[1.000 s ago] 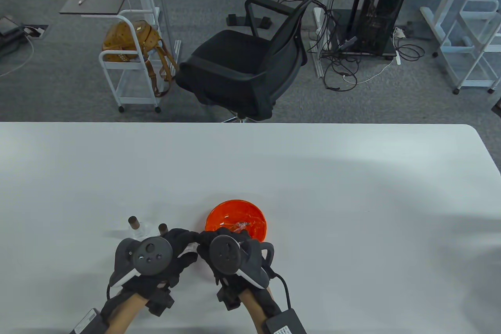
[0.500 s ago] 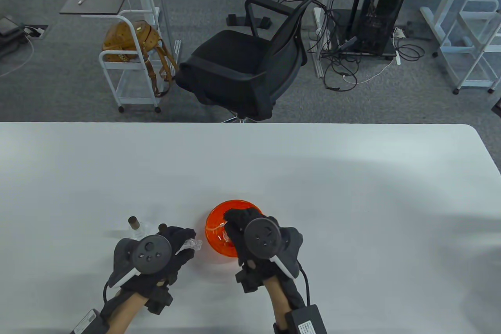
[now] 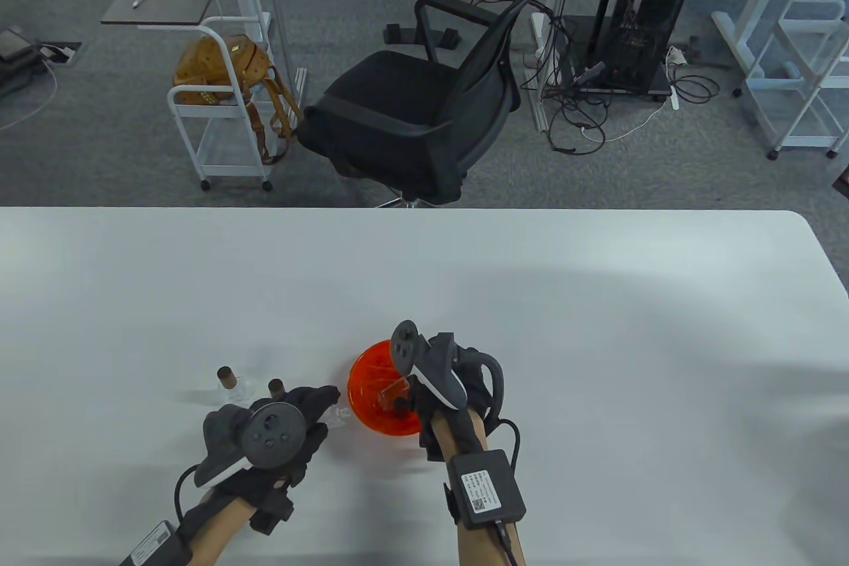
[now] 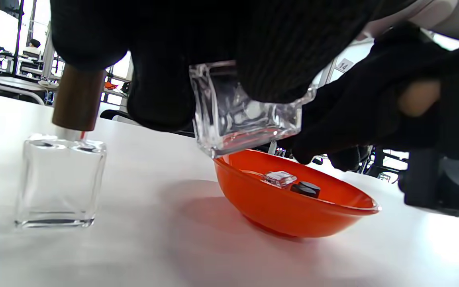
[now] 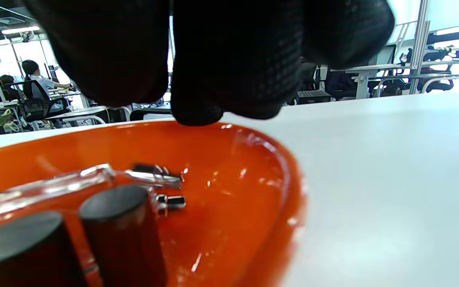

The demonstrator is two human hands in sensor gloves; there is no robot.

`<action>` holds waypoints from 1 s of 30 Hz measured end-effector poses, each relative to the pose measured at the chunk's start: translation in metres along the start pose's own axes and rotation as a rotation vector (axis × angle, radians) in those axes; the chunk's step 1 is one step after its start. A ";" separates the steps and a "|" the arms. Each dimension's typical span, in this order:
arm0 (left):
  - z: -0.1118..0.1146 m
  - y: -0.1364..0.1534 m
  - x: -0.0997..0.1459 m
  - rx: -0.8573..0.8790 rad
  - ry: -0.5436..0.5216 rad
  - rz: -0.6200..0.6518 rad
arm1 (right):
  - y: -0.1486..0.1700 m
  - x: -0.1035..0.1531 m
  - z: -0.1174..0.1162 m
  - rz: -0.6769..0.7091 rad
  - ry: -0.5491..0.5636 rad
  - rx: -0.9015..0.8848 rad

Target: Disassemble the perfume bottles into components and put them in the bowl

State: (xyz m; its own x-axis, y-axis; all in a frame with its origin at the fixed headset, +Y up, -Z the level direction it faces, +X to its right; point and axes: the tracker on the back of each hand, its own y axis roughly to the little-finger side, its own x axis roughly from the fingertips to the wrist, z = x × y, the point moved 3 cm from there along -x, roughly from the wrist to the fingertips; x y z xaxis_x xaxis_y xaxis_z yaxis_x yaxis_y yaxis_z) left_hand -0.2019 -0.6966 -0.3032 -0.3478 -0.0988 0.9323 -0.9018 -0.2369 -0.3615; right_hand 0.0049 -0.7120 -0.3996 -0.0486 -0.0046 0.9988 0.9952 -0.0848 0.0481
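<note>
The perfume bottle in the left hand is a clear, square-sided glass body with thick walls and no cap on it; the gloved fingers curl round it and hold it tilted just above the near rim of the orange bowl. In the table view that bottle pokes out at the hand's 3 o'clock, touching or nearly touching the bowl.

A second bottle stands upright on the white table at the left hand's 11 o'clock, clear glass with a brown cylindrical cap; another brown cap shows just beside the hand.

The right hand hangs over the bowl at its 3 o'clock, fingers pointing down over the far rim; whether they hold anything I cannot tell. Inside the bowl lie two dark brown caps, a clear glass bottle body and small metal sprayer parts.

A black box strapped to the right forearm carries a white label with a QR code; its text is too small to read.
</note>
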 end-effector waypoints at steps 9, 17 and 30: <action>-0.021 -0.026 -0.037 -0.073 -0.030 -0.076 | 0.055 0.035 0.044 0.007 0.134 -0.156; 0.020 -0.063 -0.106 -0.335 0.126 -0.170 | 0.088 0.039 0.031 -0.040 0.121 -0.288; 0.054 -0.067 -0.120 -0.448 0.271 -0.195 | 0.084 0.034 0.018 -0.042 0.075 -0.251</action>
State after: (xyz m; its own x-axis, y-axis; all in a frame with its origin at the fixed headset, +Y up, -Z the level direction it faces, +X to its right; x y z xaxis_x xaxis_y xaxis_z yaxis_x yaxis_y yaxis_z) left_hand -0.0855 -0.7204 -0.3915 -0.1639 0.1716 0.9714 -0.9562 0.2143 -0.1992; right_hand 0.0887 -0.7018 -0.3614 -0.1048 -0.0686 0.9921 0.9405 -0.3310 0.0765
